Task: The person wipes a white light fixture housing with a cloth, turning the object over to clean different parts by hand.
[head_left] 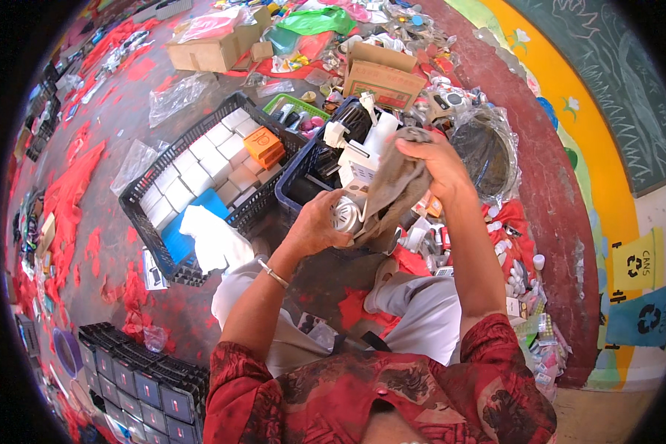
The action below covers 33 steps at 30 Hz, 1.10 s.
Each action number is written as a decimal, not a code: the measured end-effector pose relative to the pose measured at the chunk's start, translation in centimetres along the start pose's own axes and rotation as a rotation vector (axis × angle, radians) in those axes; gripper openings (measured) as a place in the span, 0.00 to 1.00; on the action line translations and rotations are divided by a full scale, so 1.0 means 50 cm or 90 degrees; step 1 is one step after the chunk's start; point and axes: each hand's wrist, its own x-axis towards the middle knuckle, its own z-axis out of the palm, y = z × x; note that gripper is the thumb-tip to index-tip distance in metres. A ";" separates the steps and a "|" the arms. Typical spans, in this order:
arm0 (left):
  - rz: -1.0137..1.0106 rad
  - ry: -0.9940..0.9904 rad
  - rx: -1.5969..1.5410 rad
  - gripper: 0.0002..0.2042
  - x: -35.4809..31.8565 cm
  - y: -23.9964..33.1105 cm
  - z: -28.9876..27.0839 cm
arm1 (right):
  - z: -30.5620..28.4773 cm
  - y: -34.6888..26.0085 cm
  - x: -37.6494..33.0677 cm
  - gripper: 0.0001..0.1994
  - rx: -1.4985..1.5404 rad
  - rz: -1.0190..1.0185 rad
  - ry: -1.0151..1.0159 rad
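My left hand [318, 224], a bangle on its wrist, is closed round a white round plastic piece with slots [345, 214]; its exact kind I cannot make out. In my right hand [440, 164] a grey-brown cloth [399, 185] is gripped at its upper end. The cloth hangs down beside the white piece and reaches its edge. Just beyond both hands stands a dark blue crate [291, 185] holding white plastic fittings [359, 159], a white cylinder [381, 135] and black parts. The cloth and my hands hide some of this crate.
A black crate [142, 216] to the left holds rows of white boxes [200, 159], an orange box [264, 146] and a white cloth [213, 237]. Dark stacked boxes [148, 392] stand at lower left. Mixed small items and a cardboard box [383, 78] lie beyond and to the right.
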 end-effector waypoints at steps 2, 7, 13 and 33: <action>-0.036 0.004 0.059 0.35 0.002 0.005 0.000 | -0.002 -0.004 -0.031 0.09 0.028 -0.035 0.069; -0.046 0.033 0.147 0.38 0.004 0.010 0.010 | 0.031 0.033 -0.040 0.09 -0.124 -0.147 0.107; -0.092 0.037 0.289 0.38 -0.011 -0.002 0.014 | 0.122 0.123 -0.046 0.17 -0.735 -0.397 0.181; -0.132 -0.107 0.436 0.29 0.009 -0.042 0.090 | 0.013 0.137 -0.079 0.04 -0.097 -0.314 0.233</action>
